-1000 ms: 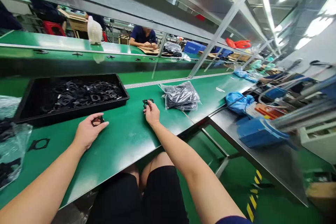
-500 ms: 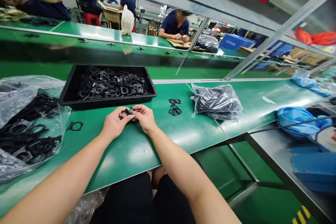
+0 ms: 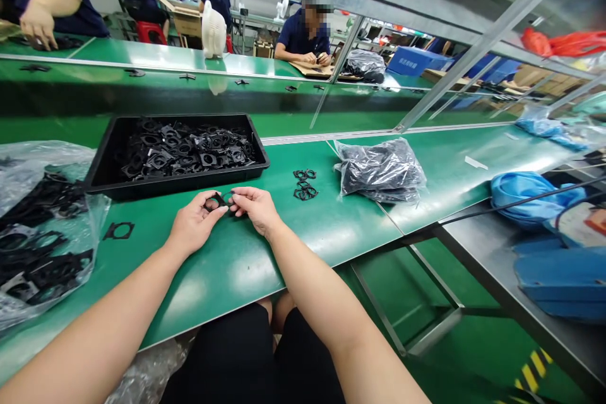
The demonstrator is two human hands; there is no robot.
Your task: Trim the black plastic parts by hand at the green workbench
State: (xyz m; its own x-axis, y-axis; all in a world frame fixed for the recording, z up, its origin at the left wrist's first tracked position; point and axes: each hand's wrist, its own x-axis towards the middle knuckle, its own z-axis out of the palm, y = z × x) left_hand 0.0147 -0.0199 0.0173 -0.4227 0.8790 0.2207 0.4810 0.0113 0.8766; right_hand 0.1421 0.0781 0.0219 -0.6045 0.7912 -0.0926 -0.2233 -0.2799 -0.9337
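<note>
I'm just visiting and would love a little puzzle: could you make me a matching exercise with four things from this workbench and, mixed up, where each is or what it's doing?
Things
1. The person's left hand
2. Black tray
3. Lone flat part
4. Small group of dark parts

Places and states
A. Beyond the hands, heaped with black pieces
B. On the green table, between the right hand and a plastic bag
C. Holding a black ring-shaped piece at its fingertips
D. On the table, left of both hands

Right pairs: 1-C, 2-A, 3-D, 4-B
</note>
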